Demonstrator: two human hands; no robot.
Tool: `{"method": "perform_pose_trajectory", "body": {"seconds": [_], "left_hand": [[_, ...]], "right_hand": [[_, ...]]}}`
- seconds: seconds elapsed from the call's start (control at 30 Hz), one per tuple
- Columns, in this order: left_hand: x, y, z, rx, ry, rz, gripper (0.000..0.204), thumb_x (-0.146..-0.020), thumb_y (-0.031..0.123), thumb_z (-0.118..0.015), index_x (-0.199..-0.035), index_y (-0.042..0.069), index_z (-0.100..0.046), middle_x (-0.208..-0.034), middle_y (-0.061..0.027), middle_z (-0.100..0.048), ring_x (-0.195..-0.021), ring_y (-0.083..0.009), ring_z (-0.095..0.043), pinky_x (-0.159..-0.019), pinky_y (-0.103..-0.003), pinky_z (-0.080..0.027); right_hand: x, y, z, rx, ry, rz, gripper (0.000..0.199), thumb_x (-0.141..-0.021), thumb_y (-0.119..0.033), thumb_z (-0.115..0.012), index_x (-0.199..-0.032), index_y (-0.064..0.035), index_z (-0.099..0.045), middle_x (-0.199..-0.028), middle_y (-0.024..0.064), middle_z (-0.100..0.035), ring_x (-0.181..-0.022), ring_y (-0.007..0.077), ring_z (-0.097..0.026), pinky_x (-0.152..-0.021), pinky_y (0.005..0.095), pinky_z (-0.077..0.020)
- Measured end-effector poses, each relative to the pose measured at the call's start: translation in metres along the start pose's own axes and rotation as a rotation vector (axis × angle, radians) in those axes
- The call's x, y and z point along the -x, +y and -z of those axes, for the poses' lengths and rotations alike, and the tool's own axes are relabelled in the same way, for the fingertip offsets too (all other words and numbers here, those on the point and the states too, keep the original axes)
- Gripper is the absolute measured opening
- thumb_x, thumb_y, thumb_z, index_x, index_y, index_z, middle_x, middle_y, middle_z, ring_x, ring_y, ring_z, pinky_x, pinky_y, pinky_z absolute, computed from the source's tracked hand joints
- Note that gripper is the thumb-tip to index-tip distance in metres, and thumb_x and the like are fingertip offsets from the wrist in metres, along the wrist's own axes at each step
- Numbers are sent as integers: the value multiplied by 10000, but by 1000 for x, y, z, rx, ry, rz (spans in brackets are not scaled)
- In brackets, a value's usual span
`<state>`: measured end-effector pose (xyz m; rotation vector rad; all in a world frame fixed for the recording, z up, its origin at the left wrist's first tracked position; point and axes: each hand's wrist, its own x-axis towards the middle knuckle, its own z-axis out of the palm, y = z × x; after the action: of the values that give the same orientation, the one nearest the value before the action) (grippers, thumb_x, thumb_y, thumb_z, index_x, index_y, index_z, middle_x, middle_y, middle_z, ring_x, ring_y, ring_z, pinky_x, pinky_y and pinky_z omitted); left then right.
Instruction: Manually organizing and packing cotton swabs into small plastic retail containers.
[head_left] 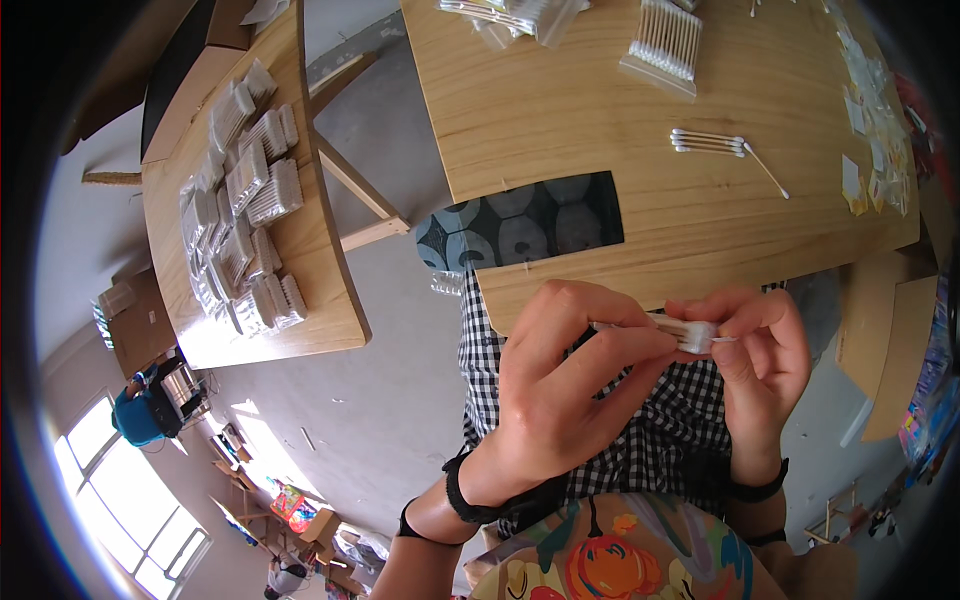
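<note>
Close over my lap, both hands meet around a small bundle of cotton swabs with white tips. My left hand pinches the stick side, its fingers closed. At the tip end, the fingers and thumb of my right hand close on the bundle too. Whether a bag wraps the swabs, I cannot tell. Beyond my hands, several loose cotton swabs lie side by side on the wooden table, one of them slanting away. Farther back rests a clear bag of cotton swabs.
More bagged swabs lie at the table's far left. Small clear packets line its right edge. A dark patterned strip overhangs the left edge. Many packed swab bags cover another table at left. A cardboard box stands at right.
</note>
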<state>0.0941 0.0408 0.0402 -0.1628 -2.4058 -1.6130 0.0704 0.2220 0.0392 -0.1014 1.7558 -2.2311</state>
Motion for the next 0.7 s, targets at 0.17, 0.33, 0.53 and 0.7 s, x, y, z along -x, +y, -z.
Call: {"method": "perform_pose_trajectory", "body": {"seconds": [0.17, 0.33, 0.53, 0.7], "left_hand": [[-2, 1, -3, -26, 17, -44, 298, -602, -68, -825, -847, 36, -692, -875, -96, -627, -789, -214, -629, -643, -294, -498], [2, 1, -7, -14, 33, -37, 298, -592, -73, -818, -833, 36, -679, -858, -84, -623, -769, -213, -622, -634, -292, -490], [-1, -2, -5, -14, 13, -104, 303, -580, -74, -815, -831, 34, -682, -838, -72, -625, -760, -211, -619, -621, -291, -482], [1, -2, -4, -39, 34, -100, 313, -581, -39, -845, -848, 34, -699, -850, -78, -637, -762, -209, -622, -622, -297, -489]], "right_hand": [[1, -1, -4, -25, 27, -1, 118, -930, 15, -587, -971, 42, -480, -1060, 239, -615, -1055, 322, -650, -853, 386, -599], [3, -1, -3, -1, 20, -1, 118, -931, 10, -588, -973, 36, -481, -1069, 245, -614, -1053, 322, -651, -814, 360, -602], [4, -2, -2, 21, 25, -3, 121, -932, 5, -590, -975, 32, -480, -1063, 250, -619, -1048, 323, -654, -786, 345, -600], [4, -5, -4, 5, 48, 0, 120, -930, 7, -591, -965, 29, -479, -1032, 251, -628, -1034, 336, -659, -795, 359, -604]]}}
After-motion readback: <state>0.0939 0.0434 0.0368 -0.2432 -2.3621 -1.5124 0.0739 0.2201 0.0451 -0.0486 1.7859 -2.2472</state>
